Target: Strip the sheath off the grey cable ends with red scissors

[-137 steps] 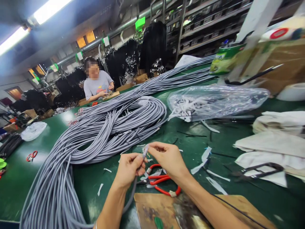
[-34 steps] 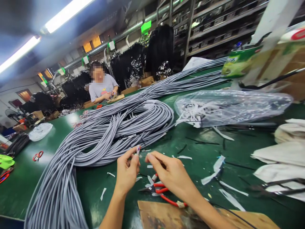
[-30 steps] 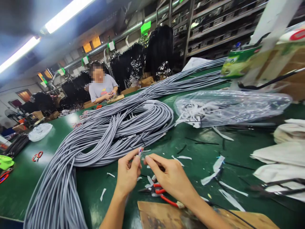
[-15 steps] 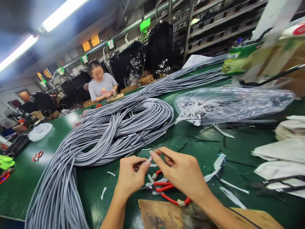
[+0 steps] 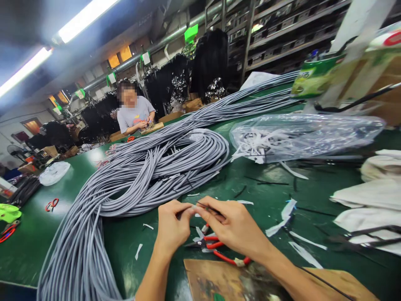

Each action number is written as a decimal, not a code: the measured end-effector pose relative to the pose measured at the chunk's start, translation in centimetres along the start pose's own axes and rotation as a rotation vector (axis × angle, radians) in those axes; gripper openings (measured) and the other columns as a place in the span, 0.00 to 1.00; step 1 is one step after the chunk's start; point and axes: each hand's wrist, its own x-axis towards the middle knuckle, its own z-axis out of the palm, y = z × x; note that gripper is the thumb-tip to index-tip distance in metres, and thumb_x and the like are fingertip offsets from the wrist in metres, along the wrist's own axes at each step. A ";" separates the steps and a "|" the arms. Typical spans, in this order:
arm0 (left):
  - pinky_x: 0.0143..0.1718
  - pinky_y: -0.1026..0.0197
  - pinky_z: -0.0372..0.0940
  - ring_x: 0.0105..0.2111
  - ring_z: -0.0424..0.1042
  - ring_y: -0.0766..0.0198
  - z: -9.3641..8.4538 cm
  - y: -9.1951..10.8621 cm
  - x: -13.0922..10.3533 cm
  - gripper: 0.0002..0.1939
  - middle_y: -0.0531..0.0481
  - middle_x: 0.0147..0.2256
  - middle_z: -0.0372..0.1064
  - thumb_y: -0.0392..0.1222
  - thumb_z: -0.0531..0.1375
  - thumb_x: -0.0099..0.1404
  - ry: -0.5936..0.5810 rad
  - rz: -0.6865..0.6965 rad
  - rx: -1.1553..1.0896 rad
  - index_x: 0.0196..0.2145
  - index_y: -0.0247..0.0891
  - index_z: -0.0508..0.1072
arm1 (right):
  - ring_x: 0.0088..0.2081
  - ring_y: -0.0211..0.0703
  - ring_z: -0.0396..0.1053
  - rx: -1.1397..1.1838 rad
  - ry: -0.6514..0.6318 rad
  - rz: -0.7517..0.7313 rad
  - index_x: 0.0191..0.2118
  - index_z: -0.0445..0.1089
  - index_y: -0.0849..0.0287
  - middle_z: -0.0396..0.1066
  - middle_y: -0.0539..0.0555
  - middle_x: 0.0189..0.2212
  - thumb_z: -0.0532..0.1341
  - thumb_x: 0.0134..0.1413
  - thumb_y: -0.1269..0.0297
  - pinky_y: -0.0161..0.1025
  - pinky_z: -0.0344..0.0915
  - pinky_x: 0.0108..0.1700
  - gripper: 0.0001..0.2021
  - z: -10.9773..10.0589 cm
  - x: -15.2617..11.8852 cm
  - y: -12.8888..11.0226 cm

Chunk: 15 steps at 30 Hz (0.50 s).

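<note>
My left hand (image 5: 173,228) and my right hand (image 5: 236,223) meet above the green table, both closed in a pinch with their fingertips together. A small pale bit shows between the fingertips, and a thin dark strand peeks out by my right fingers; most of what they hold is hidden. Below my right hand lie red-handled snips (image 5: 230,258), partly covered by it. A black cable (image 5: 327,285) passes out from under my right forearm. Just beyond my hands is a large coil of grey cables (image 5: 150,175).
A stained board (image 5: 206,276) lies at the near edge. White strips (image 5: 302,253) and black offcuts are scattered around. A plastic bag of white ties (image 5: 307,138) and white cloth gloves (image 5: 369,196) are at right. Across the table sits a co-worker (image 5: 136,113).
My fingertips have drawn closer together, covering more of the pale bit between them. My right hand has shifted slightly left. The snips have stayed in place.
</note>
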 end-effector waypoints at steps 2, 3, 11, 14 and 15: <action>0.26 0.64 0.58 0.24 0.64 0.65 -0.1 0.1 -0.1 0.10 0.46 0.23 0.69 0.33 0.56 0.58 -0.091 0.130 0.061 0.29 0.32 0.78 | 0.17 0.33 0.50 -0.025 0.031 0.014 0.20 0.62 0.57 0.52 0.45 0.13 0.55 0.47 0.54 0.34 0.49 0.21 0.13 -0.3 0.3 0.7; 0.27 0.64 0.59 0.25 0.65 0.65 -0.2 0.1 -0.1 0.10 0.46 0.25 0.69 0.33 0.55 0.59 -0.122 0.180 0.051 0.30 0.33 0.78 | 0.17 0.34 0.50 -0.004 0.047 0.047 0.19 0.61 0.57 0.52 0.45 0.13 0.56 0.46 0.54 0.34 0.49 0.21 0.14 -0.5 0.5 1.0; 0.24 0.65 0.59 0.23 0.64 0.66 0.4 -0.1 0.1 0.10 0.47 0.23 0.69 0.37 0.56 0.60 0.103 0.145 -0.130 0.31 0.33 0.77 | 0.13 0.29 0.41 0.382 0.136 0.255 0.19 0.59 0.57 0.44 0.39 0.10 0.60 0.37 0.43 0.31 0.42 0.14 0.21 1.2 1.3 1.7; 0.24 0.65 0.60 0.23 0.65 0.65 0.9 0.0 -0.3 0.10 0.47 0.23 0.69 0.40 0.58 0.60 0.129 0.180 -0.162 0.30 0.33 0.78 | 0.14 0.31 0.47 0.268 0.252 0.178 0.19 0.62 0.58 0.50 0.43 0.10 0.60 0.40 0.47 0.32 0.46 0.15 0.18 0.8 1.0 2.0; 0.25 0.65 0.60 0.24 0.66 0.65 0.9 0.2 -0.5 0.10 0.46 0.23 0.70 0.41 0.58 0.59 0.109 0.221 -0.173 0.29 0.34 0.78 | 0.15 0.32 0.49 0.221 0.317 0.171 0.18 0.62 0.58 0.52 0.44 0.11 0.61 0.40 0.48 0.32 0.47 0.16 0.18 0.2 1.1 2.2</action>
